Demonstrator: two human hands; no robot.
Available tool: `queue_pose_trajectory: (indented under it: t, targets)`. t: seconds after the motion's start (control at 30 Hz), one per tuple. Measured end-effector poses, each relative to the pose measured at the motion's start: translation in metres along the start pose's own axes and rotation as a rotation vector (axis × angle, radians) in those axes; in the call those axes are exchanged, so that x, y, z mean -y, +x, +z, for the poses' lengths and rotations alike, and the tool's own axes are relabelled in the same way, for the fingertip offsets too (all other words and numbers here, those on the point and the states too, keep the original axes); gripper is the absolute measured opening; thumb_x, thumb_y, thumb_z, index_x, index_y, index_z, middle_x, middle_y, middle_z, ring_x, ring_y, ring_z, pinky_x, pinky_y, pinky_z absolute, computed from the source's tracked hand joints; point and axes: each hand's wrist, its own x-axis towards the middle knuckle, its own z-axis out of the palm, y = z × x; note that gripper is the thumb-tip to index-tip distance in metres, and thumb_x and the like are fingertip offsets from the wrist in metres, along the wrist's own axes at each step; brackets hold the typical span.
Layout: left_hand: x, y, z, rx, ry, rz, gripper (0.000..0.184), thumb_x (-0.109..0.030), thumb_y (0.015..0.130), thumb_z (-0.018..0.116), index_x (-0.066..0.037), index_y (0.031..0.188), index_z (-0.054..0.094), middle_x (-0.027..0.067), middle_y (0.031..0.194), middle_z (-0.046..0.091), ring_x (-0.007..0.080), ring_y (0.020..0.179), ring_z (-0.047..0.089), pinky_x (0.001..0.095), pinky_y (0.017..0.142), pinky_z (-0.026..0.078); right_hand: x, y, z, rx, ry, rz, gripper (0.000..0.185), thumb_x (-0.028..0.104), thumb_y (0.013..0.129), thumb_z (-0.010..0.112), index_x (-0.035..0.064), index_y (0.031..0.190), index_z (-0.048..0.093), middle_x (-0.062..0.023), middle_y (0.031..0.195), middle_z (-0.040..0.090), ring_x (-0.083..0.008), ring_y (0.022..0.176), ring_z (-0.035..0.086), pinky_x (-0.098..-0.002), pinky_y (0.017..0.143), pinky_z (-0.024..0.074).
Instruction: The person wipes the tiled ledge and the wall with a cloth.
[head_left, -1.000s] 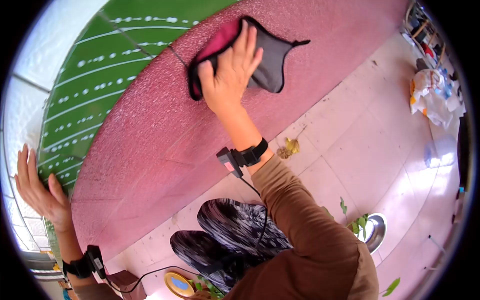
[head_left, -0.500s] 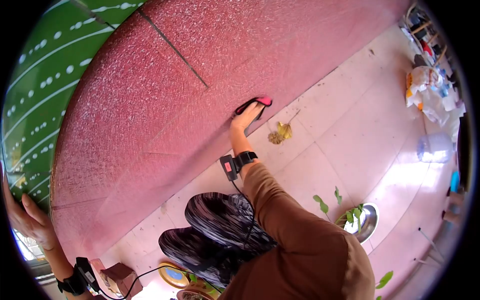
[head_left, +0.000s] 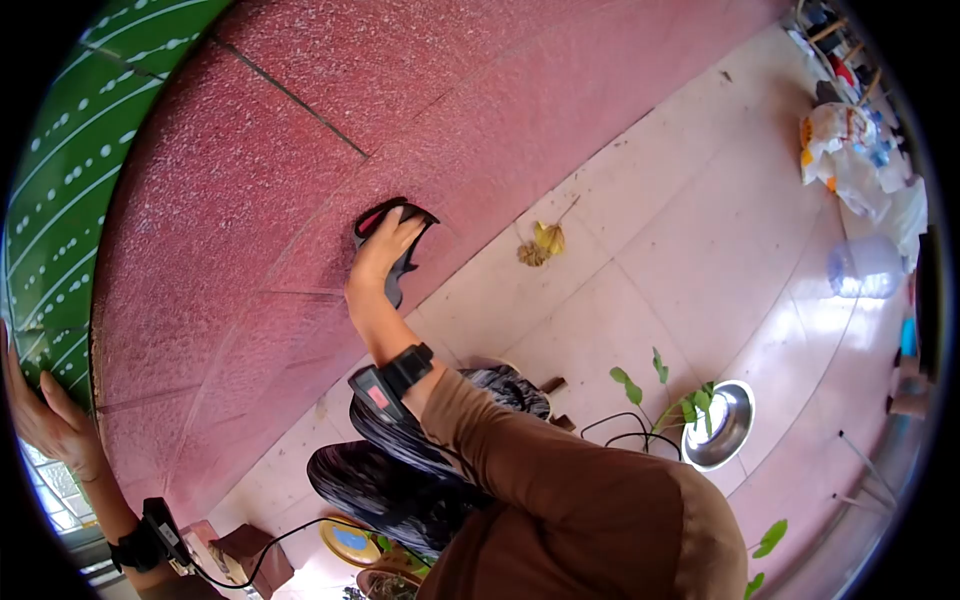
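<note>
My right hand [head_left: 380,252] presses a dark grey cloth with black edging and a pink patch [head_left: 408,262] against the red speckled wall surface [head_left: 250,180], low down near the floor. Part of the cloth hangs below the palm. At the far left, my left hand [head_left: 60,425] lies with fingers stretched out at the edge of the green patterned tiles [head_left: 85,190], holding nothing. Each wrist wears a black strap with a small device and a cable.
Dry yellow leaves [head_left: 545,240] lie on the pale tiled floor [head_left: 680,230]. To the right are a metal bowl [head_left: 735,430] beside a leafy plant [head_left: 690,405], a clear plastic container [head_left: 863,267] and plastic bags [head_left: 850,150]. Potted plants [head_left: 388,580] and a brown box [head_left: 250,560] stand below.
My right hand has slid the cloth left and slightly down along the red surface. My left hand stays at the green tiles. The view has shifted a little.
</note>
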Motion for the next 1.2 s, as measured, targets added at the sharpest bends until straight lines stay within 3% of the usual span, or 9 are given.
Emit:
queue_pose_trajectory:
  t: [0.13,0.33,0.47,0.5,0.63,0.7,0.97,1.13,1.2]
  targets:
    - [0.02,-0.009,-0.006,-0.005,-0.036,0.018,0.034,-0.021,0.095,0.049,0.006,0.116,0.053,0.02,0.111,0.059,0.0335,0.098,0.058,0.0392,0.085,0.043,-0.045,0.052,-0.002,-0.146,0.05,-0.054,0.07,0.046,0.096,0.03,-0.0051,0.142,0.018,-0.0223,0.149,0.014,-0.0313,0.139,0.013,-0.0377,0.113,0.0075]
    - [0.021,-0.037,-0.012,-0.038,0.054,-0.154,0.035,-0.017,0.094,0.048,0.01,0.117,0.051,0.0258,0.11,0.058,0.0356,0.094,0.059,0.0389,0.082,0.048,-0.116,0.152,-0.03,-0.273,0.259,0.262,0.064,0.049,0.094,0.03,0.0016,0.137,0.025,-0.0151,0.144,0.023,-0.0272,0.133,0.022,-0.0359,0.11,0.0152]
    - [0.004,-0.021,-0.021,-0.026,0.076,-0.15,0.039,-0.021,0.096,0.043,0.009,0.12,0.048,0.0242,0.107,0.058,0.0338,0.091,0.058,0.0376,0.08,0.047,-0.19,0.215,-0.056,-0.201,0.768,0.456,0.043,0.044,0.092,0.04,0.0075,0.114,0.049,-0.0093,0.121,0.05,-0.0235,0.11,0.046,-0.0374,0.099,0.0342]
    - [-0.001,-0.018,-0.021,-0.013,0.022,-0.163,0.04,-0.023,0.097,0.04,0.008,0.122,0.047,0.0227,0.111,0.055,0.0326,0.095,0.056,0.0377,0.082,0.045,-0.216,0.234,-0.063,-0.169,0.792,0.356,0.035,0.043,0.092,0.041,0.0116,0.105,0.05,-0.0082,0.115,0.052,-0.0226,0.106,0.047,-0.0364,0.099,0.0341]
    - [-0.019,0.004,-0.024,0.015,-0.157,-0.159,0.045,-0.029,0.098,0.032,0.004,0.127,0.043,0.0201,0.122,0.049,0.0318,0.107,0.051,0.0393,0.091,0.04,-0.228,0.25,-0.081,0.033,0.805,0.477,0.045,0.048,0.09,0.038,0.0109,0.114,0.047,-0.0084,0.122,0.048,-0.0241,0.112,0.044,-0.0383,0.102,0.0311]
    - [-0.024,0.014,-0.026,0.024,-0.152,-0.071,0.048,-0.031,0.099,0.03,0.003,0.131,0.037,0.0206,0.13,0.045,0.035,0.118,0.045,0.0421,0.098,0.035,-0.226,0.252,-0.086,0.102,0.779,0.51,0.051,0.051,0.089,0.036,0.0106,0.118,0.045,-0.0085,0.126,0.046,-0.0249,0.115,0.042,-0.0393,0.103,0.0296]
    - [-0.029,0.031,-0.029,0.093,-0.082,0.018,0.047,-0.033,0.098,0.029,0.001,0.129,0.039,0.0213,0.129,0.048,0.0372,0.116,0.048,0.0438,0.099,0.035,-0.183,0.212,-0.073,0.196,0.632,0.524,0.074,0.062,0.085,0.03,0.0092,0.136,0.039,-0.0089,0.142,0.037,-0.0279,0.128,0.034,-0.0431,0.109,0.0237]
    - [-0.041,0.038,-0.028,-0.007,-0.242,-0.033,0.04,-0.023,0.097,0.038,0.006,0.125,0.044,0.0243,0.126,0.05,0.0387,0.117,0.049,0.0414,0.1,0.038,-0.087,0.143,-0.036,0.119,0.527,0.38,0.066,0.053,0.09,0.035,0.0077,0.138,0.031,-0.0091,0.141,0.034,-0.0255,0.126,0.035,-0.0401,0.108,0.0252]
    - [-0.03,0.038,-0.037,0.003,-0.055,0.079,0.033,-0.017,0.093,0.045,0.0,0.12,0.053,0.0137,0.122,0.057,0.0294,0.112,0.054,0.0379,0.094,0.039,-0.02,0.088,-0.021,0.121,0.482,0.149,0.061,0.042,0.093,0.039,0.0037,0.139,0.027,-0.0123,0.141,0.033,-0.0257,0.124,0.035,-0.0385,0.108,0.0247]
